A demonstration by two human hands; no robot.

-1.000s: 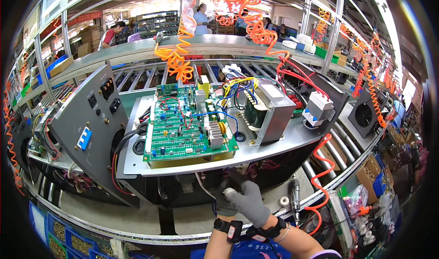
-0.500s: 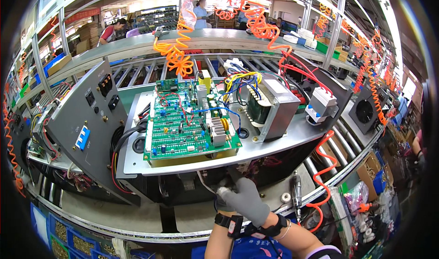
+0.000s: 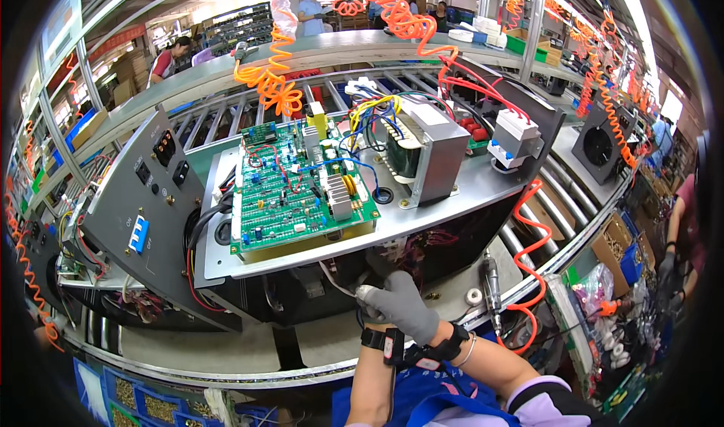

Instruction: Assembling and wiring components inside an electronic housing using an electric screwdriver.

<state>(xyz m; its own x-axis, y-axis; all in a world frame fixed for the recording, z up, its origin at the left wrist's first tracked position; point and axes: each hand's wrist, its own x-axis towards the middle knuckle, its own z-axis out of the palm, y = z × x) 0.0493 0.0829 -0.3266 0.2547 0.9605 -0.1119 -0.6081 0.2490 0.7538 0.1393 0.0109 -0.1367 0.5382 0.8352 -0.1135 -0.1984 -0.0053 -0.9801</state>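
In a grey glove, my right hand (image 3: 407, 308) reaches under the front edge of a metal plate (image 3: 294, 265), its fingers bent in toward the dark chassis (image 3: 467, 238). My left hand (image 3: 371, 315) is close against it, mostly covered by the right, so its fingers do not show clearly. A white cable (image 3: 332, 279) runs down from the plate to where both hands meet; what they pinch is hidden. On the plate lie a green circuit board (image 3: 283, 193) and a large transformer (image 3: 430, 152) with yellow and blue wires.
A power screwdriver (image 3: 492, 291) on a coiled orange hose stands right of my hands, beside a white roll (image 3: 473, 297). A grey switch panel (image 3: 136, 201) leans at left. Screw bins (image 3: 158, 404) sit lower left. A co-worker's gloved hand (image 3: 667, 265) shows far right.
The view has shifted, so the chassis and circuit board sit further left in it. Both hands stay together at the white cable's end, with the right glove slightly turned.
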